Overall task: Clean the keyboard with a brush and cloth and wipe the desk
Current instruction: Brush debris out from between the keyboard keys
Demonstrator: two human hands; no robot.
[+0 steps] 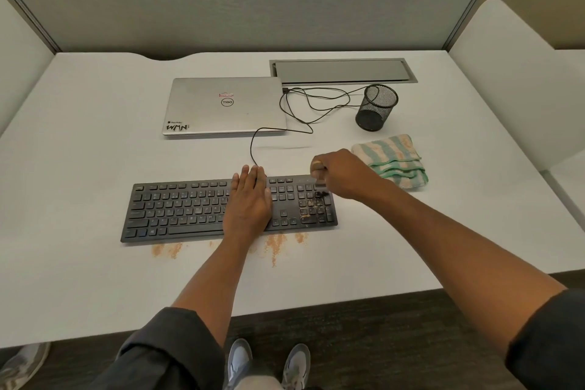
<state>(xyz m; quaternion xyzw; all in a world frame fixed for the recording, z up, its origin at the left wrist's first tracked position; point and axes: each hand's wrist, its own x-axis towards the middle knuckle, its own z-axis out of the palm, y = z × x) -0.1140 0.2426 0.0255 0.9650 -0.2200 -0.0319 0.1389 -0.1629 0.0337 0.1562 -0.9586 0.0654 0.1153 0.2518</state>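
Note:
A black keyboard (pixel 177 209) lies on the white desk (pixel 79 136). Orange-brown crumbs cover its number pad (pixel 311 207). My left hand (pixel 250 199) rests flat on the keys right of the letter block, fingers straight. My right hand (pixel 342 172) grips a small brush (pixel 320 188) upright, its dark bristles touching the top of the number pad. A folded green, orange and white striped cloth (pixel 395 161) lies on the desk just right of my right hand.
Orange dust smears (pixel 275 245) mark the desk along the keyboard's front edge. Behind it are a closed silver laptop (pixel 224 106), a loose black cable (pixel 304 111), a black mesh cup (pixel 375 108) and a grey cable hatch (pixel 342 70). Partition walls enclose the desk.

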